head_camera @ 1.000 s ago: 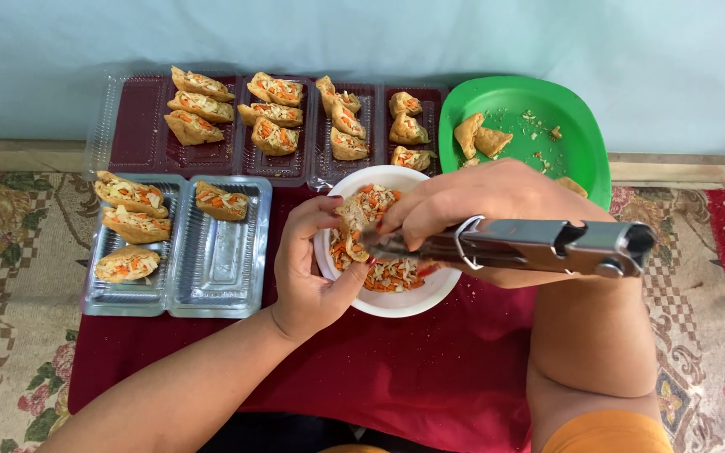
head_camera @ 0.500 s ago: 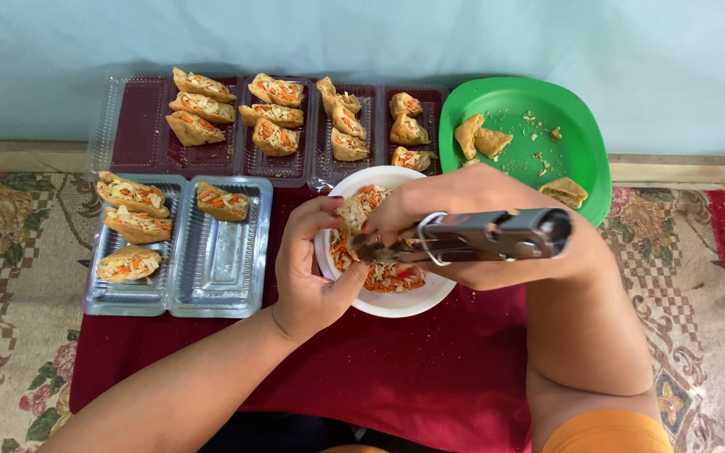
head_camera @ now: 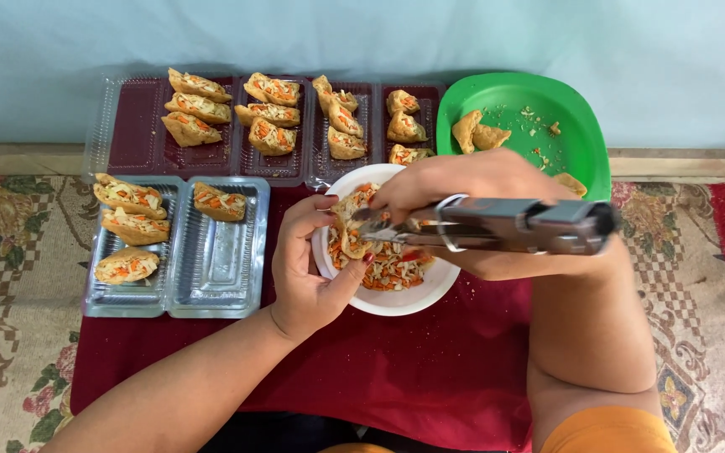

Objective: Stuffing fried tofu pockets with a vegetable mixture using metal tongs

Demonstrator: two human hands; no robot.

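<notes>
My left hand [head_camera: 310, 267] holds an open fried tofu pocket [head_camera: 351, 225] over the left side of a white bowl [head_camera: 396, 300]. Shredded carrot and vegetable filling [head_camera: 392, 267] lies in that bowl. My right hand [head_camera: 476, 201] grips metal tongs [head_camera: 505, 226], whose tips point left into the pocket's opening. The tongs' handle end sticks out to the right over my wrist.
A clear plastic tray [head_camera: 211, 273] at the left holds several filled pockets [head_camera: 132, 222]. A second clear tray [head_camera: 127, 134] behind it carries several more. A green plate [head_camera: 576, 143] at the back right has a few unfilled pockets [head_camera: 478, 132]. All rest on a dark red cloth [head_camera: 430, 369] over a patterned rug [head_camera: 2, 277].
The tongs have swung so their tips sit in the pocket held by my left hand. Both hands stay over the white bowl.
</notes>
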